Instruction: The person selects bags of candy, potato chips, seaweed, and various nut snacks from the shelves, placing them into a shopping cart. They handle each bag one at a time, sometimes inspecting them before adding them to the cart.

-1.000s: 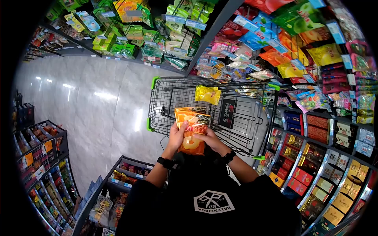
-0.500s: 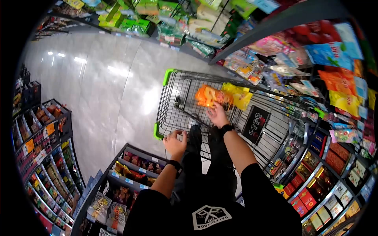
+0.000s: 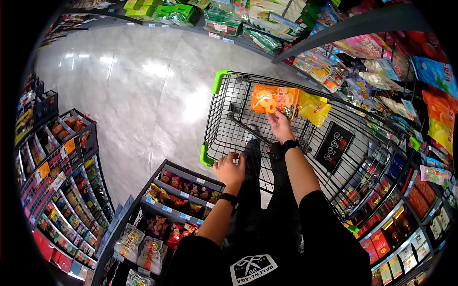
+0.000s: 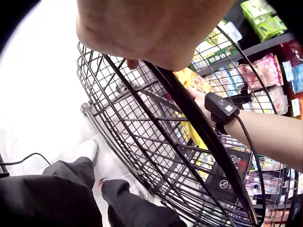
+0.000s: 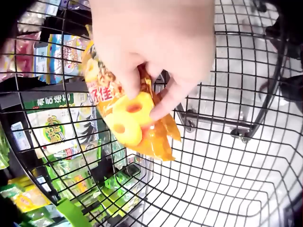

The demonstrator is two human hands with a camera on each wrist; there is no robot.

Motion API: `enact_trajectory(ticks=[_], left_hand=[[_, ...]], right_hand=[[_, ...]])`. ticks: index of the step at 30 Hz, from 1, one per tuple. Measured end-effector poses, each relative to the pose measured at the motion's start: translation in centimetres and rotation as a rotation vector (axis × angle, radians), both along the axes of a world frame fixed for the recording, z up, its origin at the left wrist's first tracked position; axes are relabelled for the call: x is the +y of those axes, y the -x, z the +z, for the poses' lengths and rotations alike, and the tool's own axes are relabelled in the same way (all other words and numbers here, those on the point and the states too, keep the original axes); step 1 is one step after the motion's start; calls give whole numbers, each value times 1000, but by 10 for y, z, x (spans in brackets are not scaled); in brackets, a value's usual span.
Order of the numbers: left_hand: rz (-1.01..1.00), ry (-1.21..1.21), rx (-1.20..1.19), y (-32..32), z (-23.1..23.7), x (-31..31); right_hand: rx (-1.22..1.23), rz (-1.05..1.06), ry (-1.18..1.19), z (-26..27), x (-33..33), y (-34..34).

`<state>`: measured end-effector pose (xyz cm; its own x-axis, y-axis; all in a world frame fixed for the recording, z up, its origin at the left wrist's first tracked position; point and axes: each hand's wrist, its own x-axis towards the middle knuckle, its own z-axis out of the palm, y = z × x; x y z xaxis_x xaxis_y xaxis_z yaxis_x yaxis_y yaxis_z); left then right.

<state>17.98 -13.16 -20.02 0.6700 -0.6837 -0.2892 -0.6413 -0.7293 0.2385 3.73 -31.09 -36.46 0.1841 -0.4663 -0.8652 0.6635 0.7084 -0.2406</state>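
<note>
In wire cart (image 3: 221, 81), orange packet (image 3: 267, 99), shop shelves (image 3: 324, 37)

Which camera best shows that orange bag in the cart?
The right wrist view: the orange bag looks largest and its printed rings show, though the right hand covers part. The head view shows it smaller, beside a yellow bag; the left wrist view, only a piece seen through the cart.

The left wrist view's top edge crops the left hand (image 4: 147, 32). In the right wrist view the right hand (image 5: 155, 42) hides part of the orange packet (image 5: 128, 127). Print on the price tags (image 3: 166, 209) is too small to read.
</note>
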Motion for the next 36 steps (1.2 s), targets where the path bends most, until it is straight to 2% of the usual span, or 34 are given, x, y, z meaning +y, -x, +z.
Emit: enact_trajectory(ticks=[1,3,5,7,8,13,16,20,29,36], left_hand=[[-6,14,21,-1,1,0],[-7,30,15,-2,1,-2],[-7,37,14,0,2,0],[-10,41,12,0,2,0],[-13,41,11,0,0,-1],[-1,28,20,1,6,-3],[-7,42,17,1,5,-2],[-8,45,17,0,2,1],[18,72,37,2,-4,5],[-7,56,-5,4,-4,5]], right_hand=[[-3,1,-1,-2,-1,0],[99,-176,-129,-7,-4,1],[142,-134,-48,-10,-3,4],[242,-106,-186,-12,-9,4],[262,-105,-183,-13,-10,2],[226,-107,-9,4,-3,-5],[115,-91,113,13,0,-10],[47,-130,104,9,1,-10],[-35,-33,205,10,13,10],[18,17,158,35,18,2]])
